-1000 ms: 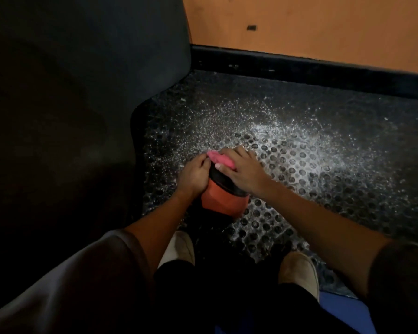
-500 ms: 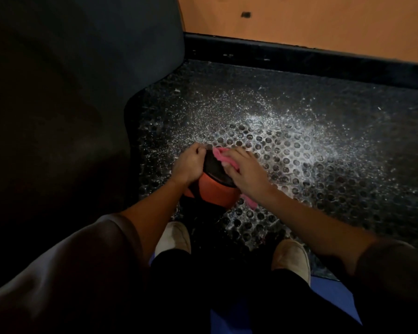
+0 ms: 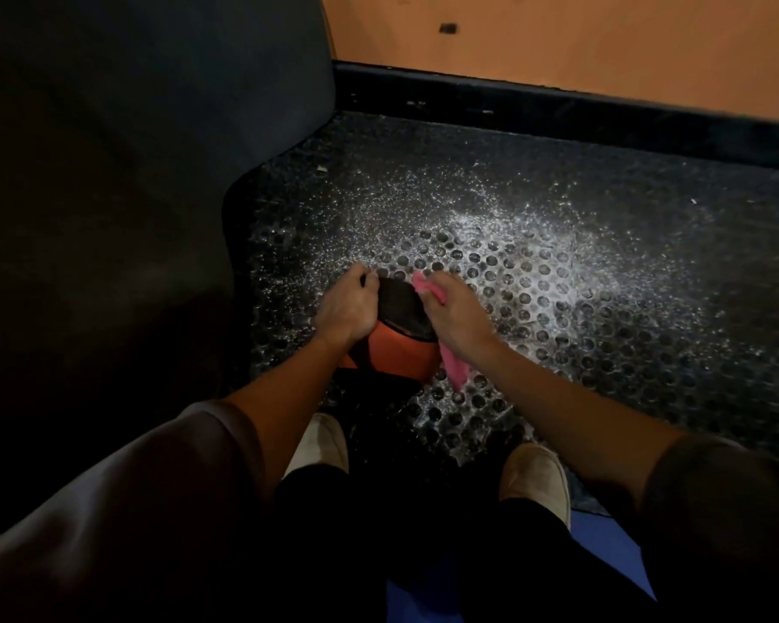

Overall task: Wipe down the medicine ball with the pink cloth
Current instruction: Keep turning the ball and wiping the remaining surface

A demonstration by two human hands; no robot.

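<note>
An orange and black medicine ball (image 3: 394,348) rests on the studded black rubber floor mat (image 3: 536,308), just ahead of my feet. My left hand (image 3: 345,308) clasps the ball's left side, fingers curled over the top. My right hand (image 3: 457,314) presses the pink cloth (image 3: 453,368) against the ball's right side. One end of the cloth pokes out above my fingers and the other hangs down below my wrist. The ball's far side is hidden.
A dark padded block (image 3: 131,195) fills the left. An orange wall (image 3: 581,42) with a black baseboard (image 3: 558,110) closes the back. White dust covers the mat. My two pale shoes (image 3: 536,483) stand below the ball, beside a blue mat (image 3: 612,546).
My right hand has slid with the cloth from the top of the ball down to its right side. The cloth's tail now hangs lower. My left hand has stayed on the left side.
</note>
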